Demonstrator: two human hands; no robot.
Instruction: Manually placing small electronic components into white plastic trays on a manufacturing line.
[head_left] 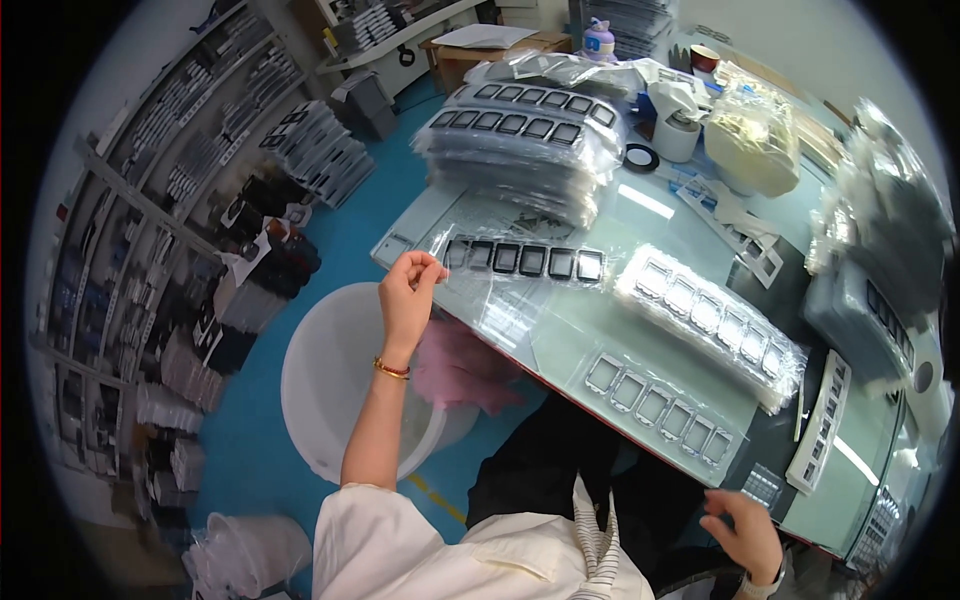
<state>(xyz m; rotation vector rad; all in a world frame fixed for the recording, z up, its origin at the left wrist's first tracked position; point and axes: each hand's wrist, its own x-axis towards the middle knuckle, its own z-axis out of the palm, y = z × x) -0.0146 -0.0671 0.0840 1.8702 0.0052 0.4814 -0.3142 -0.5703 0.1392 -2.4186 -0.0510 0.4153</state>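
Pinching with thumb and fingertips, the left hand [408, 290] grips the left end of a clear sleeve [533, 262], which lies on the left part of the table [565, 335] and holds a row of black frames; glare and wrinkled film blur its left end, so the exact contact is hard to make out. The right hand [745, 532] hangs just off the near table edge, fingers loosely bent and apart from the thumb, with nothing visible between them; its forearm is cut off below. Near it lies a clear tray [655, 410] of pale frames. Right of the sleeve rests a wrapped stack [712, 318], its inner layers washed out by reflections. A taller stack [515, 150] stands beyond, its lower layers clouded by plastic. The left forearm hides part of a white bin [318, 375]; pink material [462, 365] beside that arm is too blurred to identify.
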